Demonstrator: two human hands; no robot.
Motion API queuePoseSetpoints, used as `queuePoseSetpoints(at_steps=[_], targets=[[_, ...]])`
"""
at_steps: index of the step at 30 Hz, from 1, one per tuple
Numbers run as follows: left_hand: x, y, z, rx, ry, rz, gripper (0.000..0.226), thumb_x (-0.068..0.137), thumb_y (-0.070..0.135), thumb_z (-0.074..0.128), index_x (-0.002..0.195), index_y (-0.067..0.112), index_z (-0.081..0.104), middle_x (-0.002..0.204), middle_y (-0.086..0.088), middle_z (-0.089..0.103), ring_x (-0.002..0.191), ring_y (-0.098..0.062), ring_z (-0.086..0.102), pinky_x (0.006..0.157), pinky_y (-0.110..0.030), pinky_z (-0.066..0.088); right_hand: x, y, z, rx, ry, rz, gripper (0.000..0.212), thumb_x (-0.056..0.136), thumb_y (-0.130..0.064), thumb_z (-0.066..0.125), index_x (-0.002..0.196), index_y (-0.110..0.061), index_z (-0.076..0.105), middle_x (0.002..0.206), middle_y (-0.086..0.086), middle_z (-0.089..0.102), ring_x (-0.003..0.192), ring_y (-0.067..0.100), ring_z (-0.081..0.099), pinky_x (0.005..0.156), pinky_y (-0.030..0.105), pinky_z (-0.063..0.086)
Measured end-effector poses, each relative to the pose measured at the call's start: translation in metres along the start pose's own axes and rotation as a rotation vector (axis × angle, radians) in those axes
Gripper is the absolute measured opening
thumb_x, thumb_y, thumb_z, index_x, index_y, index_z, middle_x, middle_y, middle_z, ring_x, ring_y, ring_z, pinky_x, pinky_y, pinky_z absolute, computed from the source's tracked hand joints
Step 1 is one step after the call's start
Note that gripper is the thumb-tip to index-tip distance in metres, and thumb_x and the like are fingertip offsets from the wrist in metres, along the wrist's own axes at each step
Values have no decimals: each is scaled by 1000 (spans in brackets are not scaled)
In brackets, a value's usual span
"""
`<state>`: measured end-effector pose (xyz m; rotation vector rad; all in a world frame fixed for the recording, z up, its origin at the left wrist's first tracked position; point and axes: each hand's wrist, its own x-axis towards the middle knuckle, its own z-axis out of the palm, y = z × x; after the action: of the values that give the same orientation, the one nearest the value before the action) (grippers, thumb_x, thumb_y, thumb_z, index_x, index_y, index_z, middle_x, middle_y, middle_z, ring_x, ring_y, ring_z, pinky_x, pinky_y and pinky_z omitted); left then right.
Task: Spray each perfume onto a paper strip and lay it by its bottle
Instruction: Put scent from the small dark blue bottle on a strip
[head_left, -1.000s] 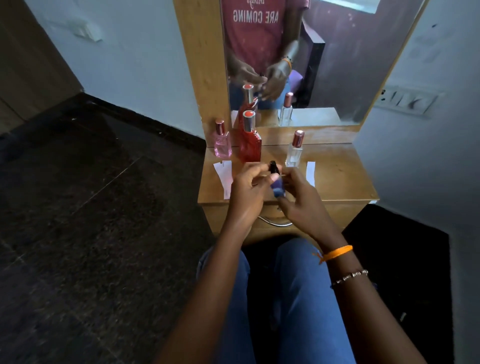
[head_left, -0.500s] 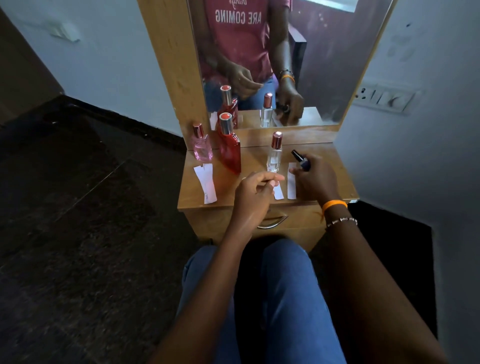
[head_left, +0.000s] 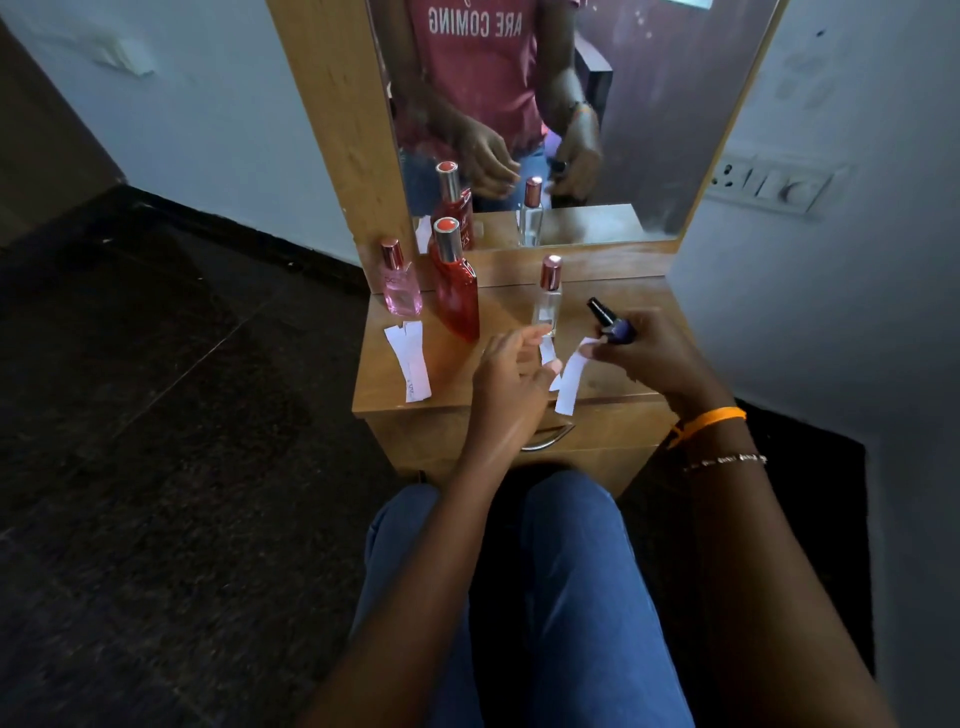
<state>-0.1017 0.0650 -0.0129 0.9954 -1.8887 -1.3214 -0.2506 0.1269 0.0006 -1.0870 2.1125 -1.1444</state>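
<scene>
Bare tabletop (head_left: 644, 296) right; bottles (head_left: 457, 296) crowd left.

Pink bottle (head_left: 400, 291), red bottle (head_left: 458, 296), clear bottle (head_left: 547, 301), dark blue bottle (head_left: 615, 326); white strips (head_left: 413, 364); orange wristband (head_left: 711, 418).

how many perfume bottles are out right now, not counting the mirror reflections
4. The pink bottle stands at the table's back left, the red bottle just right of it, the clear bottle mid-table, and the dark blue bottle is tilted in the right hand.
</scene>
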Motion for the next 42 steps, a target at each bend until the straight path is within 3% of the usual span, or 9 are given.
queuePoseSetpoints(at_steps=[3, 7, 12, 15, 20, 27, 32, 35, 42], targets=[[-2, 5, 1, 6, -72, -37, 28, 82, 11, 66, 110, 15, 65, 108, -1, 67, 94, -8, 59, 79, -14, 44, -14, -9, -5, 98, -81, -51, 22, 81, -8, 70, 82, 11, 59, 58, 2, 39, 50, 8, 35, 48, 22, 29], [-8, 9, 2, -1, -64, -38, 12, 82, 5, 64, 92, 3, 71, 88, -6, 70, 76, -7, 59, 70, -11, 43, -27, -20, -6, 150, -124, -101, 22, 84, -8, 66, 90, 12, 60, 62, 7, 41, 55, 14, 36, 49, 25, 30], [-8, 11, -1, -101, 0, -168, 19, 82, 12, 66, 99, 5, 71, 99, -11, 72, 92, -23, 66, 89, -42, 53, -35, -25, 1, 178, -6, -105, 16, 92, -20, 59, 101, -8, 58, 67, -1, 45, 59, 7, 43, 49, 17, 40], [-8, 15, -5, -175, 12, -224, 24, 85, 9, 62, 108, 5, 67, 104, -9, 70, 92, -17, 64, 82, -30, 54, -46, -23, 9, 356, -48, -54, 26, 98, -20, 45, 116, -1, 47, 73, 3, 46, 55, 6, 44, 51, 18, 41], [-9, 18, -16, -242, 0, -227, 25, 86, 8, 61, 110, 12, 65, 97, 1, 69, 85, -7, 64, 60, -10, 50, -55, -15, 27, 738, -180, -86, 23, 100, -19, 36, 114, -19, 55, 72, -2, 48, 45, 7, 38, 45, 19, 33], [-12, 27, -30, -352, 1, -243, 22, 84, -1, 60, 105, 6, 65, 77, 4, 65, 64, -1, 63, 52, -9, 47, -53, -5, 41, 1002, -282, -127, 35, 95, -22, 38, 128, -19, 49, 65, 2, 48, 44, 6, 32, 40, 16, 28], [-13, 28, -34, -366, -3, -248, 23, 83, -1, 61, 104, 6, 66, 81, 1, 67, 69, -4, 63, 55, -10, 50, -56, -4, 46, 1142, -368, -141, 33, 98, -18, 29, 125, -20, 48, 64, 3, 47, 40, 3, 30, 36, 13, 25], [-15, 28, -35, -379, -26, -262, 24, 83, -2, 61, 105, 5, 65, 79, 1, 66, 67, -3, 63, 53, -10, 49, -56, -6, 49, 1080, -311, -165, 30, 96, -19, 33, 122, -22, 49, 63, 4, 44, 39, 4, 29, 35, 14, 25], [-15, 23, -32, -368, -62, -306, 23, 79, 1, 66, 99, 12, 69, 91, -4, 69, 81, -13, 67, 73, -24, 54, -55, -26, 55, 425, 167, -308, 26, 102, -34, 32, 105, -27, 57, 82, -3, 57, 63, 4, 52, 51, 17, 40]])
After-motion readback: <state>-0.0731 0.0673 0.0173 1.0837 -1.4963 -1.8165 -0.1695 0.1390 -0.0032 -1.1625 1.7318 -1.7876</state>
